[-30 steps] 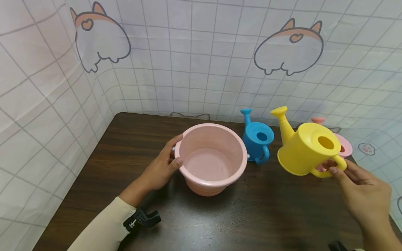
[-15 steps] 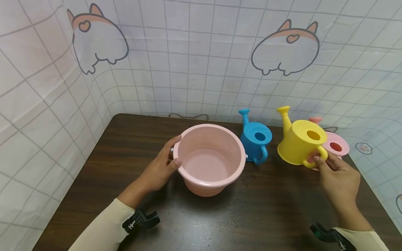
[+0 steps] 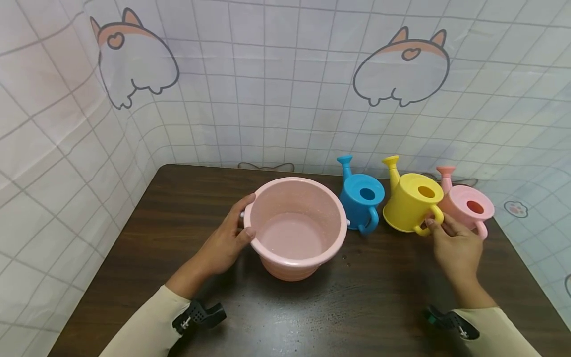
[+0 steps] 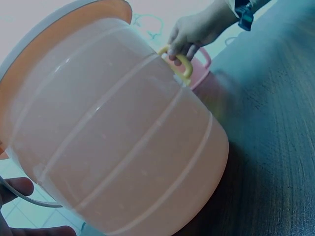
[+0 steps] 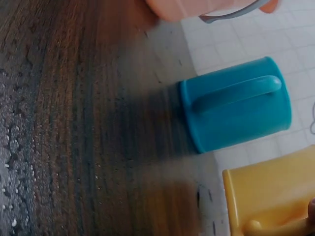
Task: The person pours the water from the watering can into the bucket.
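Yellow watering can point(image 3: 408, 206) is upright between blue can point(image 3: 355, 208) and pink can point(image 3: 459, 201), its handle point(image 3: 439, 217) pinched by the fingers of my right hand point(image 3: 458, 250), I judge for control, while my left hand's point(image 3: 225, 243) clasp the bucket point(image 3: 290, 272), probably steadying it.

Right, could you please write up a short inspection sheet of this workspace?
Surface: dark wood-grain table, droplets scattered on it.
Job's things: pink bucket, blue watering can, yellow watering can, pink watering can; whether the yellow one touches the table is unclear.
Clutter: nothing seen.
Hands: left hand touches the bucket's side; right hand pinches the yellow can's handle.
Cables: nothing seen.
Surroundings: white checked sheet with cartoon animals, behind and to the left.
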### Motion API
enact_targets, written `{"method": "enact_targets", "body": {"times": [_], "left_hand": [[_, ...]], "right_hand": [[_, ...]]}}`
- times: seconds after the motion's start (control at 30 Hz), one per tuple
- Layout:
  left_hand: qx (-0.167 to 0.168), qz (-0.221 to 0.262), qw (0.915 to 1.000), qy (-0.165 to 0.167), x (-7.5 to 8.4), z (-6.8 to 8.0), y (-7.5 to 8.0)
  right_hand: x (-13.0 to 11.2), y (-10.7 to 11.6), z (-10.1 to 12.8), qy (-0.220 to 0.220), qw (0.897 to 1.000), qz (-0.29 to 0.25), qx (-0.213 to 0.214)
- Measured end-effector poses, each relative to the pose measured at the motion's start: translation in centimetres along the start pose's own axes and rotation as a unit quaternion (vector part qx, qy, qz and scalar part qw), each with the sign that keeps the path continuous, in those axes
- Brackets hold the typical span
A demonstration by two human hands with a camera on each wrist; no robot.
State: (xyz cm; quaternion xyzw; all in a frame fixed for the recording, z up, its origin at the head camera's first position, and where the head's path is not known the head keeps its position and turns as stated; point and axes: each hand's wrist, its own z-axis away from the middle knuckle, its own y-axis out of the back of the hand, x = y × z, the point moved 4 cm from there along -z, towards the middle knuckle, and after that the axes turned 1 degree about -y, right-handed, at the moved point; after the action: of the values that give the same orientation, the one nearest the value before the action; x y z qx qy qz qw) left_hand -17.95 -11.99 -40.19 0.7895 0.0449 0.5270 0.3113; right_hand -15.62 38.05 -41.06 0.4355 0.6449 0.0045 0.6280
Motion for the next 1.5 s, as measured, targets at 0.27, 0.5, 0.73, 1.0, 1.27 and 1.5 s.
{"method": "enact_targets", "body": {"times": [0.27,0.5,0.73,1.0,1.27,1.5], "left_hand": [[-0.002,-0.003,1.0,-0.001,-0.1,0.0,-0.1],[0.007,-0.007,0.9999,-0.007,-0.2,-0.1,-0.1],[0.001,-0.006,1.0,-0.004,-0.3,-0.1,-0.2],[0.002,-0.006,1.0,-0.006,-0.4,-0.1,-0.1],[-0.002,-0.011,0.9999,0.0,-0.3,-0.1,-0.1],[-0.002,-0.01,0.9999,0.004,-0.1,0.0,-0.1]], "right_hand": [[0.5,-0.9,0.2,0.004,1.0,0.018,0.002],[1.1,-1.5,0.6,-0.017,1.0,0.004,-0.021],[1.4,-1.3,1.2,-0.007,0.999,0.035,-0.034],[-0.1,1.6,1.2,0.017,0.997,0.08,-0.006],[-0.5,5.9,0.3,-0.021,0.996,0.057,0.068],[0.7,7.4,-1.0,-0.088,0.994,0.046,0.05]]}}
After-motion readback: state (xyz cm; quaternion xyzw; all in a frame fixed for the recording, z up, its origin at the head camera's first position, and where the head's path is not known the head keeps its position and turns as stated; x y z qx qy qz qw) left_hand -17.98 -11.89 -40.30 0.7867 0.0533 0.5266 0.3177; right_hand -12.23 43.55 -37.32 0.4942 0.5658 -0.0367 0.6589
